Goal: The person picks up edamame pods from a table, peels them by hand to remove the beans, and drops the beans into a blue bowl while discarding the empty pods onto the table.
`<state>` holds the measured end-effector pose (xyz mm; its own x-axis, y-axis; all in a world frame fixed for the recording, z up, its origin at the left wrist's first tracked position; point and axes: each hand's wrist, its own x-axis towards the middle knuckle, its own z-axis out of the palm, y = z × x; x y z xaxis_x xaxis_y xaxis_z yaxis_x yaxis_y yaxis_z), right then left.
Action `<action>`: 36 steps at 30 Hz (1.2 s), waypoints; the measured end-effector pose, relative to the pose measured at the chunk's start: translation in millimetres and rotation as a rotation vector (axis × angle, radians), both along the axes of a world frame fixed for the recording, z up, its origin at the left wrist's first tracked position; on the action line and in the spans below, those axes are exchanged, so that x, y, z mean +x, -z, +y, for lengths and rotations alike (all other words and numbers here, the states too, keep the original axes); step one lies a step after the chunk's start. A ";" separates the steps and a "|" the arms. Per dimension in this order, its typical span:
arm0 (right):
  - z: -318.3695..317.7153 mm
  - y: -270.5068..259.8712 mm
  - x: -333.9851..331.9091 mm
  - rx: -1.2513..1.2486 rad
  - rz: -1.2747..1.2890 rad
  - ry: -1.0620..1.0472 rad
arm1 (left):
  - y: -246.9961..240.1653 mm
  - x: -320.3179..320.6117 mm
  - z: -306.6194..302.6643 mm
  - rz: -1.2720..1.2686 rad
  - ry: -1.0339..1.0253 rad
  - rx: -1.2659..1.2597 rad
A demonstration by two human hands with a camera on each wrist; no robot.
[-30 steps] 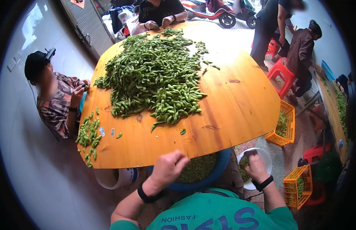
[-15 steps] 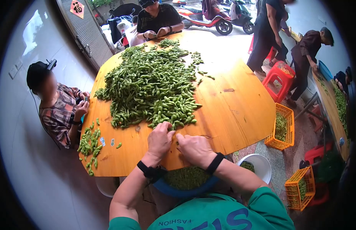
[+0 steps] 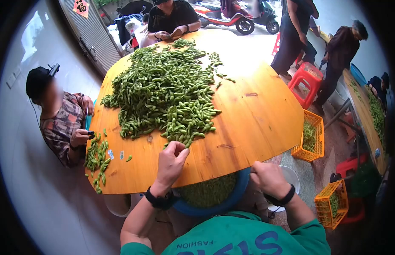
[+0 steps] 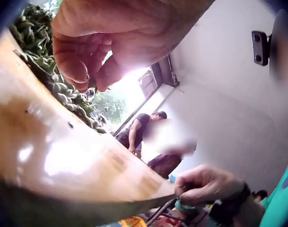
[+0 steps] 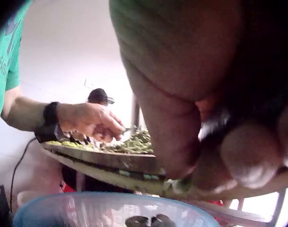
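A big heap of green soybean pods (image 3: 159, 89) covers the middle of the wooden table (image 3: 248, 131). At the heap's near edge my left hand (image 3: 169, 165) pinches a pod between thumb and fingertips; a bit of green shows there in the right wrist view. My right hand (image 3: 267, 176) is by the table's near edge, between a blue basin (image 3: 245, 182) and a white bucket (image 3: 293, 178). Its fingers are curled, and a small pale-green pod (image 5: 179, 185) peeks out at the thumb tip in the right wrist view. Greenish pods or pieces fill the basin.
Loose pods (image 3: 97, 157) lie at the table's left side, where a seated person (image 3: 63, 119) works. Another person (image 3: 172, 19) sits at the far end. Orange crates (image 3: 310, 136) and red stools (image 3: 306, 83) stand on the right, beside a second table (image 3: 367, 123).
Half a second ago both hands met at the heap's near edge. Since then the right hand has drawn back rightward to the table edge; the left stays near the heap.
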<state>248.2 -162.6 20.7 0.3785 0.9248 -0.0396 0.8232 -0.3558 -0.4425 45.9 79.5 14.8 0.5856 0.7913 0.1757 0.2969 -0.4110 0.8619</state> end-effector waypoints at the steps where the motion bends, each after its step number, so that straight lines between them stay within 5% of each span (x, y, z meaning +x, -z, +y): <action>1: -14.4 -0.6 4.0 -0.042 0.001 0.038 | -4.8 -4.4 -8.9 -0.082 -0.005 -0.336; 6: -26.7 34.7 -5.1 -0.048 -0.037 0.129 | -11.4 -18.3 -47.5 -0.176 0.081 -0.734; 9: 5.0 19.0 -26.7 0.417 0.258 -0.039 | -10.5 -19.3 -66.6 -0.201 0.102 -0.753; 11: 26.6 9.3 -42.6 0.476 0.519 -0.085 | -10.8 -19.5 -77.3 -0.202 0.106 -0.770; 15: 49.4 1.6 -67.9 0.451 0.841 0.055 | -9.5 -18.2 -90.5 -0.155 0.110 -0.677; 24: 56.4 12.6 -72.9 0.560 0.574 -0.052 | 7.8 -18.0 -97.8 -0.105 0.139 -0.315; 29: 53.0 21.7 -78.1 0.584 0.454 -0.099 | 11.6 -15.5 -110.2 -0.132 0.071 0.242; 36: 52.6 28.1 -78.4 0.690 0.723 -0.190 | 16.1 -31.5 -96.1 -0.284 0.124 -0.613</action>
